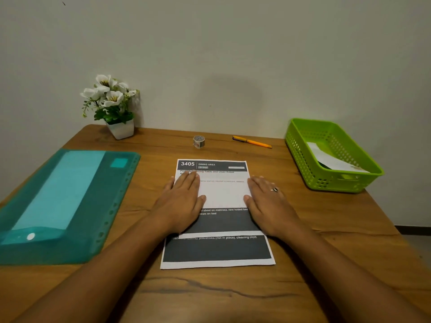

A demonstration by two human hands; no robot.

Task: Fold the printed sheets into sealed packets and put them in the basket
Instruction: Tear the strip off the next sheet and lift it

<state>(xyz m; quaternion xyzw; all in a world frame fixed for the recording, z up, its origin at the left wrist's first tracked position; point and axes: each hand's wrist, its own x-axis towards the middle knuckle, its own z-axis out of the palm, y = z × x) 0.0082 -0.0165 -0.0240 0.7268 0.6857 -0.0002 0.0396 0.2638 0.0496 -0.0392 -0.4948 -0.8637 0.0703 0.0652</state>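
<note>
Head view: two sheets [217, 197] are pinned mid-counter, stacked and offset, likely squared up for the first fold. Left hand [180, 201] is laid flat on the left edge, right hand [268, 201] on the right, both grips spread wide with nothing clasped. One green basket [303, 145] is seen at right, one packet [331, 159] already dropped in. One tape roll [199, 141] and one pen [251, 141] are parked beyond, within reach for sealing.
</note>
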